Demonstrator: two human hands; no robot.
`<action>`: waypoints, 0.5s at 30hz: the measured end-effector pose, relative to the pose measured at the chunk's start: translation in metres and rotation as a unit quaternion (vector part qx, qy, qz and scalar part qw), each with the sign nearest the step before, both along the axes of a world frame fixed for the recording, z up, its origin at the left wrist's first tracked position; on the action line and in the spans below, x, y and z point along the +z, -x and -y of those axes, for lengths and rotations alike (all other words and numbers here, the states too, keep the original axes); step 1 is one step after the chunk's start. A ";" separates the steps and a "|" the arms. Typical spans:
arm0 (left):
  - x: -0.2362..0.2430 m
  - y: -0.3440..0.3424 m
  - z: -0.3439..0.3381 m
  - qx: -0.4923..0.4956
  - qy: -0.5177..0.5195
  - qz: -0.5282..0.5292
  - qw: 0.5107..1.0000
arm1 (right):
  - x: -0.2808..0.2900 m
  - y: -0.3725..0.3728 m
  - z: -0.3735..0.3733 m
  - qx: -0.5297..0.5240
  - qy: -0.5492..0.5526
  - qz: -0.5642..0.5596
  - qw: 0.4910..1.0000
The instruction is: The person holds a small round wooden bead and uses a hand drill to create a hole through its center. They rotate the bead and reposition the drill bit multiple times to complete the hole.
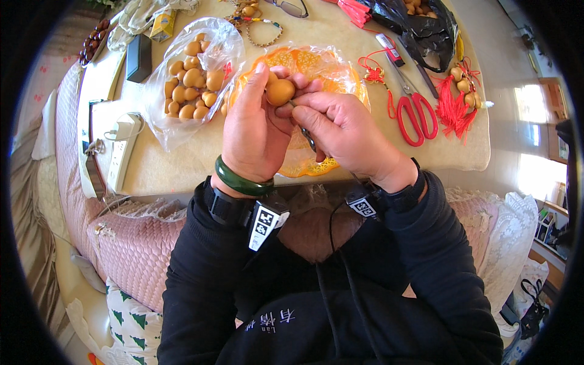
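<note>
My left hand (250, 137), with a green bangle (240, 180) at its wrist, is closed around a small glossy yellow-brown gourd (280, 92). My right hand (356, 134) pinches a thin dark tool (309, 139) right against the gourd's lower right side. Fingers cover most of that tool, so I cannot make out its kind. Both hands are above an orange openwork plastic tray (328, 165) lined with clear plastic. Left of them, a clear plastic bag (159, 129) holds several more small gourds (193, 78).
On the table's right lie red-handled scissors (420, 118), a red knotted cord (374, 74), red tassels with gourds (453, 115) and a black bag (429, 45). A power strip (123, 149) and dark box (139, 58) are on the left. Glasses (291, 7) lie at the far edge.
</note>
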State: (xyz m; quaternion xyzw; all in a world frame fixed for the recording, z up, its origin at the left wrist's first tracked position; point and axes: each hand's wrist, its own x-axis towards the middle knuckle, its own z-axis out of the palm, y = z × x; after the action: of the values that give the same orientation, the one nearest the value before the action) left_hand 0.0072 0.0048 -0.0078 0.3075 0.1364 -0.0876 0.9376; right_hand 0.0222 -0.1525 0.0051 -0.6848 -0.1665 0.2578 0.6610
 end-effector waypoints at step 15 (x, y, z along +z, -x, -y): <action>-0.002 0.005 0.008 0.025 0.016 0.014 0.999 | 0.001 0.001 -0.002 0.009 -0.026 -0.053 0.998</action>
State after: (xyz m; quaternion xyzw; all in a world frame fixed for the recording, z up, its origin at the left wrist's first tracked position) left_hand 0.0025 -0.0028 -0.0094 0.2900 0.1293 -0.0616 0.9463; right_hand 0.0214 -0.1510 0.0064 -0.6514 -0.1438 0.2955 0.6839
